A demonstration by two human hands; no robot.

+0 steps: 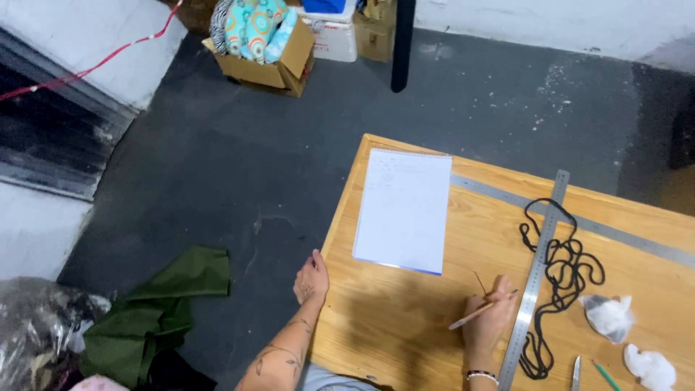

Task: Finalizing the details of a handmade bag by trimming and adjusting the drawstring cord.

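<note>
My right hand [489, 318] rests on the wooden table [405, 318] and holds a thin pencil-like stick [478, 313] that points down to the left. It lies just left of a long metal ruler [536, 275]. My left hand [311, 279] grips the table's left edge, fingers curled over it. A white spiral notepad [405, 210] lies on the table beyond both hands. A tangled black cord [561, 268] crosses the ruler to the right of my right hand.
A second metal ruler [622, 235] runs across the table's far side. Two crumpled white wads [608, 316] [651, 366], a metal blade [575, 373] and a green pencil [607, 376] sit lower right. On the floor: green cloth [159, 304], cardboard box of fabrics [264, 43], black pole [402, 43].
</note>
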